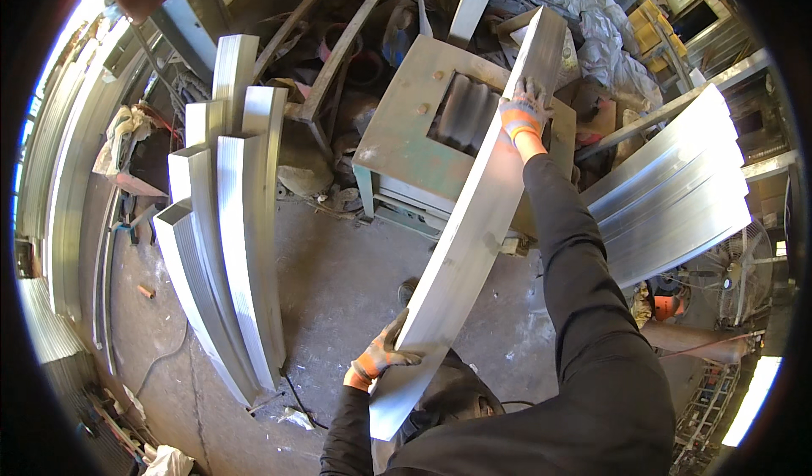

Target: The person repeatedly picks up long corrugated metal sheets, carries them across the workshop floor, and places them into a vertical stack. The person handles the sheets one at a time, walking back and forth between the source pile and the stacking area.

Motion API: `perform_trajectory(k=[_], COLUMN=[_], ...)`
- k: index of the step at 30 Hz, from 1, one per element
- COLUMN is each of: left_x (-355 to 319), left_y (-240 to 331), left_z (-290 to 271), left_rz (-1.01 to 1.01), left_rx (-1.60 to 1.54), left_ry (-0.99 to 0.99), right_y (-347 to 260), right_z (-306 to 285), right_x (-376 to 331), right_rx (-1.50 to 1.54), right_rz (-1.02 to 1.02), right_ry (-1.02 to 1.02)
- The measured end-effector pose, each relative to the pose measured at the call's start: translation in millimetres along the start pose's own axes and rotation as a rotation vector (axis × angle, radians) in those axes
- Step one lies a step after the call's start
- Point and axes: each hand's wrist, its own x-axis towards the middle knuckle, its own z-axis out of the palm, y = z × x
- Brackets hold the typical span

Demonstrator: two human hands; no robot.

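Note:
A long, silvery metal box profile (pixel 478 231) slants across the middle, its near end close to my body and its far end above a green-grey machine (pixel 414 142). Near the lower end, my left hand (pixel 385 357) grips the profile's left edge, with the thumb over the broad face. My right hand (pixel 523 114) reaches far up and holds the upper part, fingers laid across it. Both hands wear orange and grey gloves. The far fingertips of each hand are partly hidden around the edges.
Several curved metal profiles (pixel 245 247) stand in a cluster on the left. Overlapping silvery metal panels (pixel 677 192) fan out at the right, near a large fan (pixel 734 277). A cable (pixel 296 396) lies on the concrete floor (pixel 338 264). Plastic sacks (pixel 596 32) are heaped at the back.

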Motion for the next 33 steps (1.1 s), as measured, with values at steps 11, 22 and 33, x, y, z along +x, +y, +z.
perform_trajectory(k=[11, 22, 33], left_x=[-222.4, -436.6, -557.0], left_y=[-148.2, -268.8, -292.0], left_z=[-32.0, -76.0, -70.2], left_rz=[-0.025, 0.014, -0.060], left_rx=[0.091, 0.299, 0.512], left_ry=[0.035, 0.077, 0.336], right_y=[-22.4, -47.0, -37.8], right_z=[-16.8, -40.3, -80.5], right_x=[-254.4, -501.6, -632.7], right_rx=[-0.002, -0.043, 0.500], right_rz=[-0.020, -0.153, -0.011], right_ry=[-0.027, 0.073, -0.066])
